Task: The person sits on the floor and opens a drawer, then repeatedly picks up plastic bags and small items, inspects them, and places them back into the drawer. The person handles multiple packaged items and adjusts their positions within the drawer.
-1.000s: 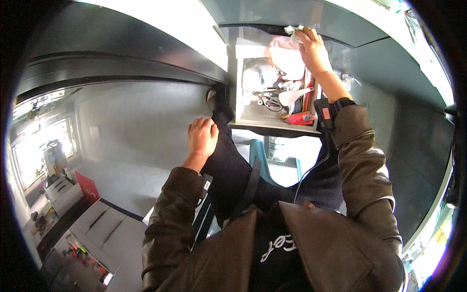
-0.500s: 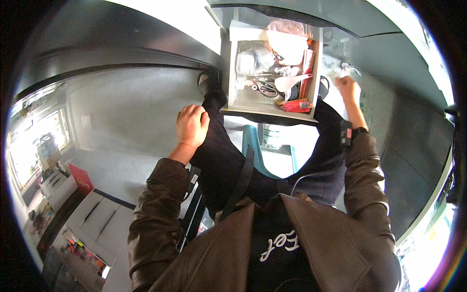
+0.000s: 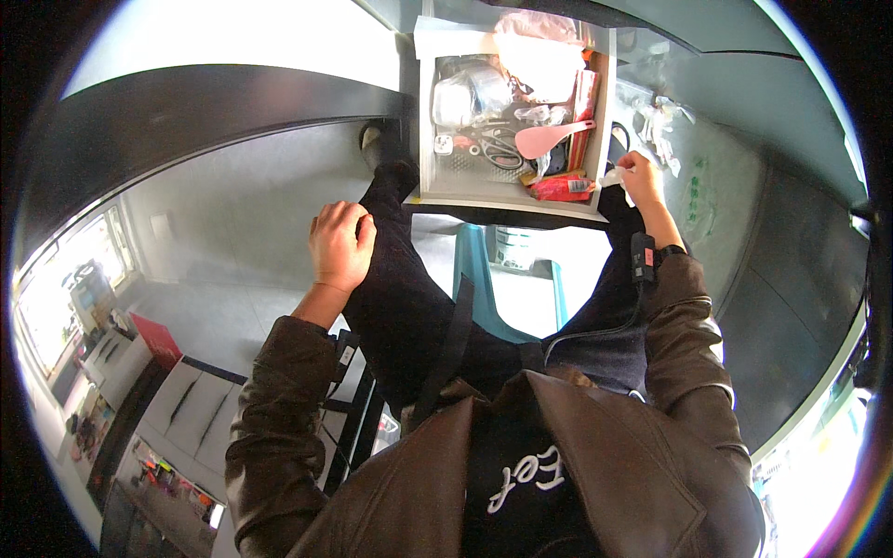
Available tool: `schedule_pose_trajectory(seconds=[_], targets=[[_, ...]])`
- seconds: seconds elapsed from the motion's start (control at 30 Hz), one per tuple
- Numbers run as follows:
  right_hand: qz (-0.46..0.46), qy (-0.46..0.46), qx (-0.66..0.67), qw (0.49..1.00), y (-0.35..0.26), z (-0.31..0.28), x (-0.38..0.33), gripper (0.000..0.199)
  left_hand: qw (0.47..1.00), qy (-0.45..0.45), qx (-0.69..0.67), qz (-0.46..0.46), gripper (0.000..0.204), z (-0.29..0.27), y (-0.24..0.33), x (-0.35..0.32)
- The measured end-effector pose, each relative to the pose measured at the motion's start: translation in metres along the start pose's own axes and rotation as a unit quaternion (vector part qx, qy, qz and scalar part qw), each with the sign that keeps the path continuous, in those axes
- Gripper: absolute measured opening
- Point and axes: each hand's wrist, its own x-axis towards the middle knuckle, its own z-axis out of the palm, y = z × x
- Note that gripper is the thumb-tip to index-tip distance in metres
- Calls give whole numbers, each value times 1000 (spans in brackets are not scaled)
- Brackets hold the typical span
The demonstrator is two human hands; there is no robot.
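Note:
My right hand (image 3: 646, 186) is pinched on a crumpled white scrap (image 3: 616, 179), too small to tell whether it is paper or plastic. It hovers beside the right front corner of a pulled-out drawer (image 3: 426, 149). Inside lie a pink rice paddle (image 3: 549, 139), black-handled scissors (image 3: 500, 147), a clear plastic container (image 3: 465, 98), a red packet (image 3: 562, 188) and a pale pink plastic bag (image 3: 539, 60). More white scraps (image 3: 662, 126) lie on the floor just beyond that hand. My left hand (image 3: 342, 244) rests on my left thigh, holding nothing.
Below the drawer front, between my legs, is a blue stool (image 3: 476, 279). A dark cabinet panel (image 3: 791, 316) stands at the right. White drawers (image 3: 186, 409) and a red board (image 3: 155, 339) are at the far left.
My right hand has come back from the floor scraps toward the drawer's corner, now with a white scrap in its fingers. The left hand stays on my thigh; the view has shifted slightly.

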Motion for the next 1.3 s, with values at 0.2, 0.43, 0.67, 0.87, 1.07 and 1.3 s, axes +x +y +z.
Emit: schedule_pose_trajectory(seconds=[0.2, 0.43, 0.67, 0.87, 1.07, 1.3], targets=[[-154, -112, -152, 970, -16, 29, -10, 22, 1000, -17, -1, -3, 9, -1, 0, 1], [-143, -182, -309, 922, -33, 73, -24, 19, 1000, -22, -1, -2, 9, -7, 4, 5], [-115, -173, -328, 921, -48, 77, -18, 16, 999, -29, -6, -11, 9, -9, 3, 7], [-117, -198, -175, 957, -44, 35, 11, 26, 1000, -17, -7, -14, 9, -6, 1, 4], [90, -275, 271, 918, -79, -37, -11, 26, 1000, 5, 15, -7, 10, -4, 0, -1], [110, -248, 547, 792, -122, -49, -111, 24, 998, 43, 45, 5, 19, -3, 13, -11]])
